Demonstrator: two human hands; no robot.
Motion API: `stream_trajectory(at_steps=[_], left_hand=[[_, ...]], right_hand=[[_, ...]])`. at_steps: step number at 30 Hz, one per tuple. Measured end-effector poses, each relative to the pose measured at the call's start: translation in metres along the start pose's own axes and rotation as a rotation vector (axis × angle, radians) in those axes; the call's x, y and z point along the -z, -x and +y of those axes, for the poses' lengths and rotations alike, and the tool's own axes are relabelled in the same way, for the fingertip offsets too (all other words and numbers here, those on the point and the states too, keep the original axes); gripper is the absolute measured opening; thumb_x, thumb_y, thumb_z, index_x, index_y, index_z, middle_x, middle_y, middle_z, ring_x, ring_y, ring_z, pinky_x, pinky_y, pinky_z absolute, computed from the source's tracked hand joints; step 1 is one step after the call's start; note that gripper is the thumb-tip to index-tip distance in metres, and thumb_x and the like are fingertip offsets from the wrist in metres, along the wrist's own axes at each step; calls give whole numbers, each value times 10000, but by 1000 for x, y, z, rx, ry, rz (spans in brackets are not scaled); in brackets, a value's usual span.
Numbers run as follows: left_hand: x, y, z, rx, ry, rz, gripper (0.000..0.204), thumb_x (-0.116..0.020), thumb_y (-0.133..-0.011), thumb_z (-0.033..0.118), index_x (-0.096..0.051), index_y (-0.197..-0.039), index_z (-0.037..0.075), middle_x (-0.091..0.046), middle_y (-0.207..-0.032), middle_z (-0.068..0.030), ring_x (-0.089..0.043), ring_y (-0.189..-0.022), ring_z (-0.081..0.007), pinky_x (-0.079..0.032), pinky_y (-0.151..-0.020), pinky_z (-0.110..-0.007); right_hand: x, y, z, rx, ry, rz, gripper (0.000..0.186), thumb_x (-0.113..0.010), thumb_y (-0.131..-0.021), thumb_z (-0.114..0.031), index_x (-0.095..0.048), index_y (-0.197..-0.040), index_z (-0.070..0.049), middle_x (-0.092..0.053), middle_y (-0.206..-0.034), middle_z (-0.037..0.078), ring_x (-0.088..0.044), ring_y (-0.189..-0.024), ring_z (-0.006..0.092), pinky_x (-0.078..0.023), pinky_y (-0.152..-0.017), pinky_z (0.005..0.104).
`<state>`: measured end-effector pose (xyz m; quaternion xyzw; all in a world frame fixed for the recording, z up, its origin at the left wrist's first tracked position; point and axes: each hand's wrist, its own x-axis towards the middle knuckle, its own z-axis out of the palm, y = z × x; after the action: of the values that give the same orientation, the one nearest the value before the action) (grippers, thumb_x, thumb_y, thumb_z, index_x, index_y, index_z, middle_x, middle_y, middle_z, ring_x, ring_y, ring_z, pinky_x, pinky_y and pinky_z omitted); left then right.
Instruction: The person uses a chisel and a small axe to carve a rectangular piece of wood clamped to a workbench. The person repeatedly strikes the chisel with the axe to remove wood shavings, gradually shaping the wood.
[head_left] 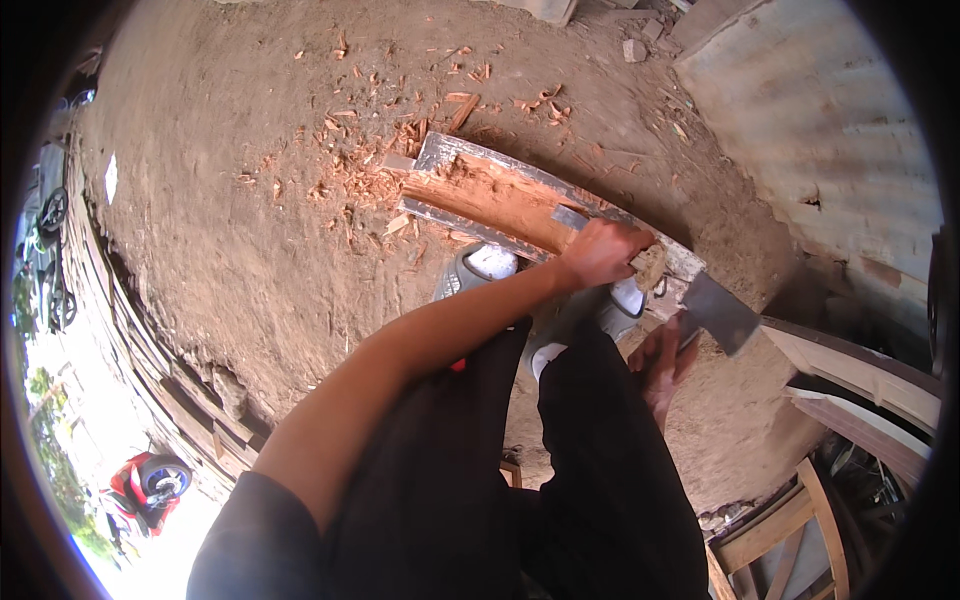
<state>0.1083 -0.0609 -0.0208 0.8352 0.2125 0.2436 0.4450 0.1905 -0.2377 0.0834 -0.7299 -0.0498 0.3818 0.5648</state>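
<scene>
A long wooden piece (490, 195) lies on the ground by my feet, its middle hollowed out to fresh reddish wood and its edges dark and weathered. My left hand (603, 250) is wrapped around a chisel, whose flat metal blade (570, 217) points into the hollow. The worn, frayed butt of its wooden handle (650, 265) sticks out on the right side of the fist. Lower and further right, my right hand (662, 355) is closed on a cleaver with a broad dark rectangular blade (722, 314). That blade is apart from the chisel's butt.
Wood chips (360, 175) are scattered over the dirt floor (250, 110) beyond and left of the wood. My shoes (470, 270) stand close against it. A corrugated metal sheet (820, 120) rises at right, above wooden frames (780, 530). A red motorcycle (145, 490) is outside, lower left.
</scene>
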Motion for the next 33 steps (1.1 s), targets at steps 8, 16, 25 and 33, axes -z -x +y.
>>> stream_trajectory(at_steps=[8,16,25,33], left_hand=[[-4,-5,2,96,-51,-146,375,-743,-689,146,-658,-1042,53,-714,-911,-151,-713,-884,-367,-564,-768,-468],[5,-32,-10,158,-168,-229,359,-755,-782,225,-701,-1090,49,-732,-943,-199,-714,-946,-400,-574,-845,-492],[14,-28,-17,32,-56,-144,276,-786,-717,237,-697,-922,74,-677,-739,-180,-705,-776,-405,-568,-727,-493],[1,-15,-19,-68,-104,-181,307,-770,-660,230,-665,-905,80,-667,-687,-147,-706,-705,-372,-554,-658,-492]], right_hand=[[4,0,-9,-108,133,-104,283,-619,-1034,-299,-499,-1140,-65,-467,-650,26,-481,-428,139,-403,-376,294],[6,10,-6,-159,106,-152,306,-626,-1044,-314,-518,-1195,-72,-456,-689,12,-410,-468,92,-349,-425,244],[7,21,-23,25,36,-44,313,-582,-1056,-318,-494,-1179,-45,-468,-669,32,-451,-416,125,-378,-373,274],[-2,9,-17,-81,182,-126,306,-568,-1067,-323,-507,-1201,-55,-460,-672,20,-451,-441,112,-370,-393,267]])
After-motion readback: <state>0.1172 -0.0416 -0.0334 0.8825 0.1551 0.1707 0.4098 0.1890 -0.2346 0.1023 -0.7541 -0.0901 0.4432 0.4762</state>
